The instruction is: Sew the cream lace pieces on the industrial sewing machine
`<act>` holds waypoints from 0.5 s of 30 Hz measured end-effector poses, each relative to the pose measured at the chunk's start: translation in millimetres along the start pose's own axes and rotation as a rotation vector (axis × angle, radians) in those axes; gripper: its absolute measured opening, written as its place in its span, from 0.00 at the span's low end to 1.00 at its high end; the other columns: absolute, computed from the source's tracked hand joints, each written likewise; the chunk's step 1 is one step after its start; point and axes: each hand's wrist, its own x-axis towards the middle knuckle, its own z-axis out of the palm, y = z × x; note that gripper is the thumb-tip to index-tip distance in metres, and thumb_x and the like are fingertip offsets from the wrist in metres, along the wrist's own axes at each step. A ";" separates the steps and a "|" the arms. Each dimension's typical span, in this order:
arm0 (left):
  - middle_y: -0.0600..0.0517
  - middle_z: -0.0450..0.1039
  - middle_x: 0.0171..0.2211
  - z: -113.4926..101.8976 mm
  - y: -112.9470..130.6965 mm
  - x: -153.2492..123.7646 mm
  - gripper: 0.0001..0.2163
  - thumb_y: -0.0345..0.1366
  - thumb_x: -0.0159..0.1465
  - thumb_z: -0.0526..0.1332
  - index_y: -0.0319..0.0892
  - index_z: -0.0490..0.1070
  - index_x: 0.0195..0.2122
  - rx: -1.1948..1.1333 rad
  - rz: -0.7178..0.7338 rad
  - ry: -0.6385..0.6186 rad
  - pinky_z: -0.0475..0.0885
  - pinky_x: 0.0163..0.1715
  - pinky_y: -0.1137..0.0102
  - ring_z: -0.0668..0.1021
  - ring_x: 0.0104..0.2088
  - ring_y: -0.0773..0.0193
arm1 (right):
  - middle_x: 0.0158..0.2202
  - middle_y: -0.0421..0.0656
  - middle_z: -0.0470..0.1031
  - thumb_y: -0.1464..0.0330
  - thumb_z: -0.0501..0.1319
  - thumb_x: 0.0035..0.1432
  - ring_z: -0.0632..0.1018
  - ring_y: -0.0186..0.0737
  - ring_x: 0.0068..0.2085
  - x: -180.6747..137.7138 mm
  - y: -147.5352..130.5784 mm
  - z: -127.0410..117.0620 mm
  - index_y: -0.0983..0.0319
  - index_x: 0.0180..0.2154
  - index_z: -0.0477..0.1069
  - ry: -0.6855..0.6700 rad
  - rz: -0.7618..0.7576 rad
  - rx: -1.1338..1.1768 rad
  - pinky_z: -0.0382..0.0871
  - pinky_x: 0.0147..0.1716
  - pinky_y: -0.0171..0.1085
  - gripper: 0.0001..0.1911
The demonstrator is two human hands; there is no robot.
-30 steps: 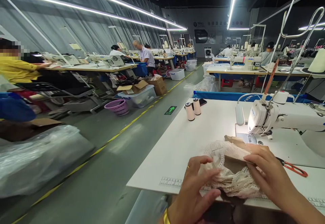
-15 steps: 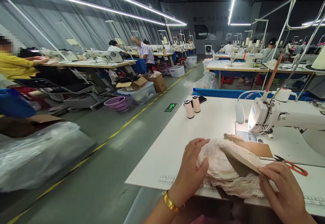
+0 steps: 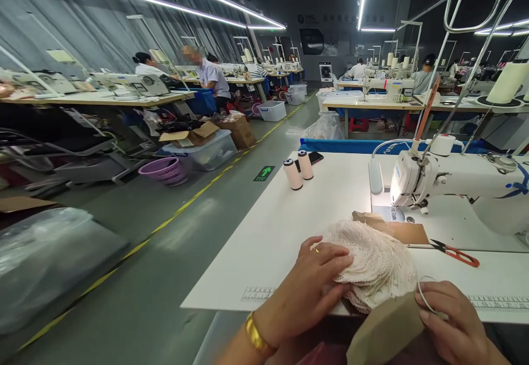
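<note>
A pile of cream lace pieces [image 3: 376, 255] lies at the table's front edge. My left hand [image 3: 318, 271] is closed on the left side of this pile, fingers over the top and thumb low at the edge. To the right, my right hand [image 3: 450, 310] pinches a brown card piece [image 3: 384, 326] by its corner. That card tilts down over the table edge in front of the lace. A thin pale loop [image 3: 425, 294], perhaps cord or elastic, curves by the right fingertips. Behind the lace, another brown card [image 3: 407, 231] rests beside red-handled scissors [image 3: 457, 253].
A sewing machine [image 3: 446, 180] with its lamp on stands at the right. Two thread spools [image 3: 293, 174] and a dark phone [image 3: 316, 157] sit at the back left of the white table [image 3: 248, 266]. Left of it runs an aisle; a purple basket [image 3: 164, 172] stands across it.
My right hand has drawn the brown card off the lace, toward me and down. My left hand has closed in on the pile. The view has turned slightly right.
</note>
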 end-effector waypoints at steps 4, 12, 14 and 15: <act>0.48 0.78 0.56 -3.1 8.1 9.2 0.18 0.41 0.68 0.69 0.48 0.73 0.57 -0.024 -0.001 0.044 0.60 0.62 0.53 0.79 0.54 0.53 | 0.43 0.48 0.81 0.83 0.58 0.67 0.82 0.41 0.51 3.8 -2.3 0.1 0.65 0.44 0.77 -0.006 0.024 0.022 0.82 0.47 0.38 0.12; 0.50 0.79 0.46 13.6 45.1 39.8 0.19 0.43 0.58 0.77 0.44 0.75 0.46 0.064 -0.110 -0.040 0.69 0.51 0.52 0.78 0.46 0.49 | 0.44 0.48 0.81 0.81 0.56 0.70 0.81 0.42 0.51 2.0 -3.0 0.4 0.65 0.45 0.76 -0.061 0.003 0.047 0.81 0.45 0.38 0.12; 0.50 0.79 0.43 16.0 50.6 44.4 0.12 0.36 0.60 0.73 0.43 0.75 0.42 0.137 -0.136 -0.071 0.70 0.50 0.52 0.78 0.44 0.50 | 0.43 0.48 0.82 0.81 0.56 0.71 0.81 0.42 0.51 4.2 -3.7 0.2 0.64 0.45 0.76 -0.060 0.004 0.040 0.80 0.44 0.38 0.12; 0.50 0.78 0.42 16.9 52.5 45.7 0.09 0.33 0.60 0.71 0.43 0.74 0.41 0.171 -0.140 -0.081 0.71 0.49 0.53 0.77 0.43 0.50 | 0.42 0.48 0.82 0.80 0.55 0.71 0.82 0.41 0.50 5.6 -4.0 -0.1 0.64 0.44 0.77 -0.056 0.007 0.040 0.80 0.44 0.37 0.12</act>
